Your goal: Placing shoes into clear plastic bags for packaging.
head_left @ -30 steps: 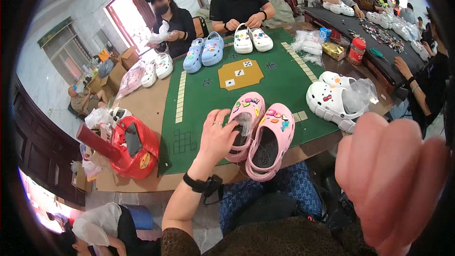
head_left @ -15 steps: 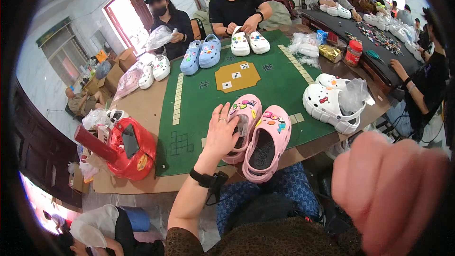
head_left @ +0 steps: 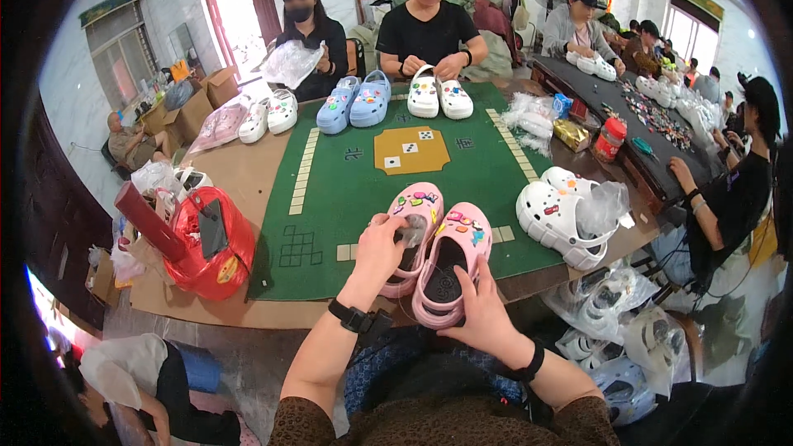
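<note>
Two pink clogs with colourful charms lie side by side near the front edge of the green table mat, toes pointing away. My left hand [head_left: 377,252] is closed at the opening of the left pink clog [head_left: 420,196], its fingers bent against the shoe. A wad of clear plastic [head_left: 412,231] pokes out there, beside my fingertips. At the heel of the right pink clog [head_left: 456,235], my right hand [head_left: 487,307] grips the side, fingers toward the opening and thumb low by the heel. The insole of that shoe is dark.
White clogs [head_left: 549,219] with clear plastic stand right; blue clogs [head_left: 369,102] and white clogs [head_left: 424,96] stand at the far edge. A red plastic-wrapped container [head_left: 216,268] is left. Two people sit opposite; bagged shoes [head_left: 607,293] are below right. A red-lidded jar [head_left: 610,139] stands far right.
My right hand has come down from the near right onto the right clog's heel. My left fingers have bent in at the left clog's opening. The view has shifted.
</note>
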`<action>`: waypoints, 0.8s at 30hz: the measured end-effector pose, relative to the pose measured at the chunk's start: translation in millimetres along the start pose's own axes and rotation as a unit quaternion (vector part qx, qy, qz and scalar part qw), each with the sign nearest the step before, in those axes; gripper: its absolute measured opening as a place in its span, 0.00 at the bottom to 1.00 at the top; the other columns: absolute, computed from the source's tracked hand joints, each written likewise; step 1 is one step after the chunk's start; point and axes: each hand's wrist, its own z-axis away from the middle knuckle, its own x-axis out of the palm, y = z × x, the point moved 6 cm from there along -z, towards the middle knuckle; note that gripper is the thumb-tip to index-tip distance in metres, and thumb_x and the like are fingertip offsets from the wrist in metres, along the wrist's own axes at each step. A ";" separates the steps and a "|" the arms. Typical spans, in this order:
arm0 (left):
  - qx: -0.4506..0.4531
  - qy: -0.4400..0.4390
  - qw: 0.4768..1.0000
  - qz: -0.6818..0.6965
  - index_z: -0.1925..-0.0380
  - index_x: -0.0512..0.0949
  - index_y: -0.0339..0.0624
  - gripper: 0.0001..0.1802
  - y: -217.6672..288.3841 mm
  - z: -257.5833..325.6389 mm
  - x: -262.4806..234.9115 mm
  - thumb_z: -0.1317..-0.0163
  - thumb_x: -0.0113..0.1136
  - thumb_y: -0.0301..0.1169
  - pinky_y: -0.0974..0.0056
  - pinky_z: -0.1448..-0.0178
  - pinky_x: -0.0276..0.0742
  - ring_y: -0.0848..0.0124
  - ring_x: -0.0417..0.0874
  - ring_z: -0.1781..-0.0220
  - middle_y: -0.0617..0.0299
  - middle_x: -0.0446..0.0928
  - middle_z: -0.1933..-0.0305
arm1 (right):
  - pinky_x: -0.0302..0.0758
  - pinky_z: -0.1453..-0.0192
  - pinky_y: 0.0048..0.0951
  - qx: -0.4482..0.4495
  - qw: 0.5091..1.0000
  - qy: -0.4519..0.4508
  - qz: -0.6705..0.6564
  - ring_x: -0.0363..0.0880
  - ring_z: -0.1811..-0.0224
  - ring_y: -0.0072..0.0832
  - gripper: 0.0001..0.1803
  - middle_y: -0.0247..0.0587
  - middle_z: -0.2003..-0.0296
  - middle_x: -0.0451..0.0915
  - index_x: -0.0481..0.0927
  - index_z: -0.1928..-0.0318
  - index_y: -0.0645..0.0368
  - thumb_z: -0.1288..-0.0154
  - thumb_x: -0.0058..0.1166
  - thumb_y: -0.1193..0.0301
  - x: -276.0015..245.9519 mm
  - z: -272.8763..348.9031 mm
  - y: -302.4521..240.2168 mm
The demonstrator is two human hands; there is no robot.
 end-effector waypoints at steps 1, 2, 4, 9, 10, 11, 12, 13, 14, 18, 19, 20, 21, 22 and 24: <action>-0.004 0.007 0.999 -0.032 0.60 0.81 0.47 0.15 1.1 0.9 -3.4 0.50 0.68 0.24 0.52 0.46 0.79 0.51 0.81 0.49 0.54 0.79 0.51 | 0.58 0.24 0.53 -0.006 1.000 -0.001 0.001 0.49 0.25 0.69 0.62 0.73 0.27 0.46 0.58 0.27 0.59 0.62 0.81 0.57 -6.8 -9.9 5.9; -0.020 0.002 0.997 -0.071 0.61 0.81 0.48 0.14 1.7 1.8 -5.6 0.50 0.68 0.24 0.52 0.50 0.79 0.52 0.82 0.52 0.55 0.78 0.54 | 0.58 0.24 0.53 -0.052 0.998 -0.015 -0.011 0.50 0.26 0.69 0.59 0.72 0.27 0.46 0.60 0.29 0.59 0.61 0.79 0.61 -15.1 -21.8 11.9; -0.031 0.003 0.996 -0.087 0.62 0.81 0.49 0.14 8.5 0.8 -2.7 0.50 0.68 0.24 0.52 0.50 0.79 0.52 0.82 0.53 0.55 0.77 0.55 | 0.59 0.24 0.50 -0.103 0.994 -0.024 -0.031 0.54 0.26 0.63 0.53 0.69 0.25 0.44 0.64 0.30 0.54 0.61 0.75 0.70 -30.8 -41.0 30.2; -0.022 0.070 0.989 -0.128 0.65 0.82 0.50 0.11 28.9 0.0 14.9 0.49 0.67 0.25 0.49 0.48 0.78 0.51 0.77 0.47 0.56 0.76 0.54 | 0.62 0.25 0.45 -0.109 0.994 -0.026 0.012 0.57 0.27 0.61 0.46 0.65 0.24 0.46 0.68 0.33 0.53 0.58 0.70 0.73 -35.6 -68.3 83.7; 0.045 0.096 0.978 -0.179 0.66 0.82 0.43 0.06 31.1 -1.3 14.0 0.43 0.59 0.27 0.48 0.42 0.74 0.49 0.72 0.41 0.51 0.74 0.51 | 0.60 0.24 0.47 -0.105 0.994 -0.022 -0.024 0.54 0.25 0.60 0.45 0.63 0.23 0.45 0.68 0.33 0.51 0.57 0.70 0.73 -34.1 -66.5 80.8; 0.043 0.100 0.978 -0.180 0.66 0.82 0.43 0.06 26.3 -2.4 13.9 0.43 0.59 0.27 0.48 0.42 0.74 0.49 0.72 0.41 0.51 0.74 0.51 | 0.59 0.24 0.48 -0.101 0.993 -0.017 -0.059 0.51 0.23 0.58 0.45 0.60 0.23 0.45 0.69 0.33 0.50 0.56 0.69 0.74 -33.1 -64.8 77.8; 0.074 0.128 0.976 -0.160 0.67 0.81 0.40 0.05 31.2 -1.5 10.7 0.44 0.58 0.25 0.47 0.40 0.71 0.48 0.71 0.41 0.50 0.74 0.50 | 0.57 0.23 0.51 -0.092 0.995 -0.012 -0.042 0.50 0.23 0.59 0.45 0.61 0.23 0.47 0.68 0.33 0.52 0.56 0.72 0.70 -33.1 -60.0 75.2; 0.103 0.156 0.972 -0.141 0.69 0.80 0.37 0.05 34.7 1.0 7.0 0.46 0.58 0.24 0.46 0.38 0.69 0.47 0.71 0.42 0.50 0.74 0.49 | 0.57 0.23 0.51 -0.093 0.995 -0.014 -0.041 0.50 0.23 0.59 0.45 0.61 0.23 0.47 0.68 0.33 0.52 0.56 0.72 0.70 -30.9 -54.9 65.6; 0.101 0.157 0.972 -0.141 0.69 0.80 0.37 0.05 33.0 2.1 5.5 0.46 0.58 0.24 0.46 0.38 0.69 0.47 0.71 0.42 0.50 0.74 0.49 | 0.57 0.23 0.52 -0.076 0.996 0.044 -0.021 0.50 0.24 0.60 0.46 0.61 0.24 0.48 0.68 0.34 0.54 0.56 0.73 0.68 -33.8 -50.2 54.8; 0.153 0.175 0.972 -0.019 0.64 0.77 0.35 0.07 34.6 8.6 -2.6 0.45 0.58 0.21 0.47 0.39 0.70 0.47 0.72 0.43 0.50 0.73 0.48 | 0.55 0.24 0.56 -0.140 0.982 0.128 0.005 0.54 0.25 0.58 0.44 0.57 0.29 0.58 0.70 0.36 0.53 0.54 0.76 0.60 -34.3 -40.0 -1.1; 0.171 0.191 0.967 0.011 0.62 0.76 0.35 0.09 38.0 11.1 -8.2 0.44 0.57 0.20 0.47 0.39 0.70 0.47 0.72 0.44 0.50 0.73 0.48 | 0.55 0.25 0.57 -0.169 0.979 0.113 0.008 0.54 0.25 0.57 0.42 0.56 0.30 0.61 0.71 0.37 0.52 0.53 0.75 0.58 -27.6 -39.2 -13.7; 0.181 0.196 0.963 0.025 0.61 0.73 0.35 0.07 41.1 15.4 -12.6 0.39 0.55 0.21 0.48 0.39 0.71 0.48 0.73 0.44 0.49 0.74 0.47 | 0.55 0.25 0.58 -0.182 0.978 0.100 0.029 0.57 0.26 0.54 0.40 0.53 0.33 0.64 0.73 0.39 0.51 0.53 0.75 0.56 -20.6 -38.7 -27.1; 0.184 0.198 0.962 0.025 0.61 0.73 0.35 0.07 43.5 16.6 -13.3 0.39 0.55 0.21 0.48 0.39 0.71 0.48 0.73 0.44 0.49 0.74 0.47 | 0.54 0.25 0.59 -0.194 0.977 0.080 0.020 0.59 0.27 0.53 0.40 0.53 0.33 0.65 0.73 0.39 0.51 0.53 0.74 0.54 -13.1 -41.7 -31.8; 0.189 0.210 0.956 0.083 0.62 0.72 0.35 0.05 43.8 18.8 -16.1 0.38 0.54 0.20 0.49 0.39 0.71 0.47 0.74 0.44 0.48 0.74 0.47 | 0.54 0.26 0.58 -0.181 0.979 0.085 0.030 0.60 0.28 0.52 0.40 0.52 0.34 0.65 0.74 0.40 0.51 0.54 0.74 0.56 -7.3 -43.6 -34.5; 0.208 0.215 0.940 0.162 0.61 0.69 0.35 0.04 45.6 24.3 -22.7 0.35 0.50 0.20 0.52 0.38 0.71 0.48 0.75 0.43 0.44 0.73 0.45 | 0.55 0.26 0.58 -0.170 0.980 0.092 0.040 0.61 0.28 0.52 0.39 0.51 0.34 0.66 0.74 0.40 0.51 0.54 0.74 0.57 6.4 -44.7 -29.6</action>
